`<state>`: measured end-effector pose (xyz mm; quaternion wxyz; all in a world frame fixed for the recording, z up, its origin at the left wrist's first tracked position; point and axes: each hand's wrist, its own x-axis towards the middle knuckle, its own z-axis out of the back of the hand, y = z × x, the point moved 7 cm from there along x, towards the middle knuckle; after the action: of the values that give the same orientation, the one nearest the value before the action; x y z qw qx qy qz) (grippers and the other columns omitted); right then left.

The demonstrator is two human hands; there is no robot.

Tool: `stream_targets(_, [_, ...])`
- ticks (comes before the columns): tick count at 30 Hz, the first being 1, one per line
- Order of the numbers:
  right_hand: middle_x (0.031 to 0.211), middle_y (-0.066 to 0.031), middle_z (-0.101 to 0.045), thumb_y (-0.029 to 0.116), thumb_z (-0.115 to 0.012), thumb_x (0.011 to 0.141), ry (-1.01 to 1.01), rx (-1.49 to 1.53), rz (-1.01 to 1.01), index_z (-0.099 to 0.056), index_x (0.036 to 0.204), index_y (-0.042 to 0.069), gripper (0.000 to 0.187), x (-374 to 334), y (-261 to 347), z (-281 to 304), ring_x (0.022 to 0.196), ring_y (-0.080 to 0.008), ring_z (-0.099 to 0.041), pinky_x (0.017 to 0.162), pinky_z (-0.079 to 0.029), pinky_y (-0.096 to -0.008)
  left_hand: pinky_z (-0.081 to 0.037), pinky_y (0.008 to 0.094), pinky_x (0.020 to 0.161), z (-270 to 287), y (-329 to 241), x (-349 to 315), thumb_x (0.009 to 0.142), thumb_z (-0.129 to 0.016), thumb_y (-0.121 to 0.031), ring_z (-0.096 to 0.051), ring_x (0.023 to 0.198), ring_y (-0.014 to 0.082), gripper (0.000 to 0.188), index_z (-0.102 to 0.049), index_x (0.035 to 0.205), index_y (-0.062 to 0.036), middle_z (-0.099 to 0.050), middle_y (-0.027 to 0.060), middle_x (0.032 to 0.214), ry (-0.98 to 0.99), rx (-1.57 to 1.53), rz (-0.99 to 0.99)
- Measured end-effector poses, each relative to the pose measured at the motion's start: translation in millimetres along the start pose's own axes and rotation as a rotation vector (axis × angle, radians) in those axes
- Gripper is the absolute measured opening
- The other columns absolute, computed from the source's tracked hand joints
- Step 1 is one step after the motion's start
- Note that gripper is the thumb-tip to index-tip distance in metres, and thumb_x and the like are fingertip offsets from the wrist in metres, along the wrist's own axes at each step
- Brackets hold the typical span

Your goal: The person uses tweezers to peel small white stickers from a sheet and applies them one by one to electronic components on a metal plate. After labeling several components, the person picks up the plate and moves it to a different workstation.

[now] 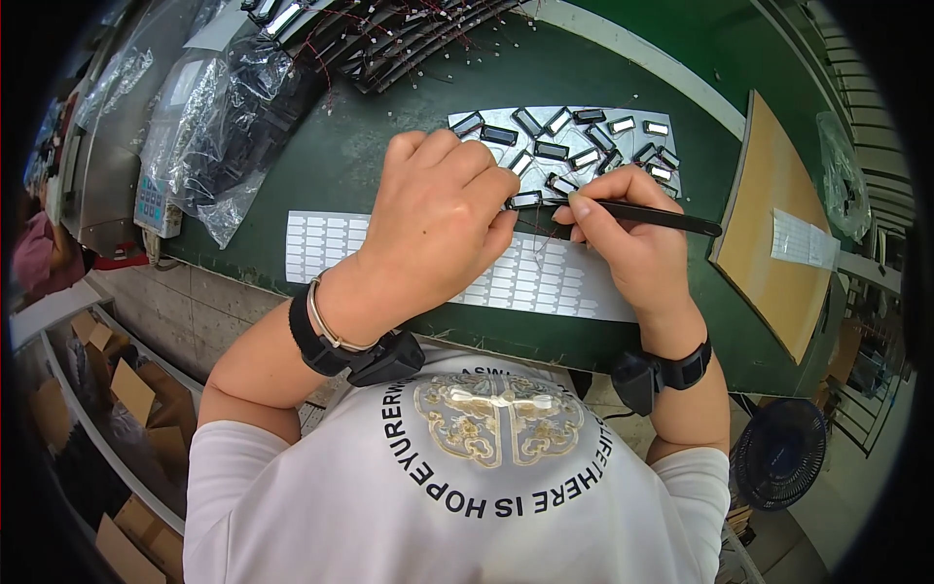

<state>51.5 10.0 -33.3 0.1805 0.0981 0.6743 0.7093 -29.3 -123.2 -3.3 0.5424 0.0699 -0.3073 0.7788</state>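
Note:
My left hand is closed at its fingertips on a small black rectangular part with a shiny pale face. Black tweezers are gripped in my right hand; their front end is at that part, the tips hard to make out. Thin reddish wires hang below the part. Beneath both hands lies a sheet of small white labels. Several similar black parts are spread over a pale sheet just beyond my fingers.
A clear plastic bag of dark items lies on the green table at left, beside a keypad device. Black strips with red wires are stacked at the back. A cardboard panel leans at right; a fan stands below.

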Motion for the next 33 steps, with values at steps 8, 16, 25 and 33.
stream_targets(8, [0.077,-0.01,-0.065,0.004,-0.059,0.085,-0.039,0.068,0.003,-0.055,0.086,0.0,0.006,-6.9,10.4,10.3,0.064,-0.0092,-0.057,0.058,-0.046,-0.0208,-0.035,0.0359,0.077,1.5,-0.4,1.0,0.064,-0.071,-0.009,-0.051,0.078,0.0218,0.019,-0.063,0.081,-0.0102,-0.055,0.0007,0.077,0.025,-0.004,0.024])
stream_targets(16, [0.078,-0.0098,-0.063,0.004,-0.061,0.084,-0.151,0.081,0.036,-0.054,0.086,-0.001,0.009,-61.2,25.9,45.6,0.067,-0.0114,-0.06,0.06,-0.047,-0.0209,-0.035,0.0371,0.079,13.7,-18.6,3.9,0.062,-0.071,-0.01,-0.052,0.086,0.0228,0.023,-0.063,0.084,-0.0089,-0.057,0.0036,0.085,0.054,0.018,-0.037])
stream_targets(25, [0.08,-0.0094,-0.064,-0.003,-0.063,0.079,-0.137,-0.256,0.035,-0.056,0.087,-0.002,0.011,-103.6,-12.5,44.4,0.074,-0.0128,-0.063,0.067,-0.05,-0.0246,-0.043,0.0375,0.084,-21.5,-76.4,-33.0,0.064,-0.069,-0.01,-0.053,0.103,0.024,0.043,-0.06,0.105,-0.0005,-0.058,0.0087,0.115,0.382,-0.216,-0.419])
stream_targets(33, [0.081,-0.0075,-0.064,-0.002,-0.063,0.08,-0.106,-0.315,-0.004,-0.056,0.085,-0.002,0.008,-100.2,-16.1,45.7,0.074,-0.0117,-0.063,0.068,-0.05,-0.0241,-0.042,0.0346,0.086,-31.0,-77.2,-36.8,0.07,-0.061,-0.011,-0.051,0.105,0.0225,0.039,-0.059,0.107,0.0015,-0.054,0.0104,0.122,0.428,-0.17,-0.423])
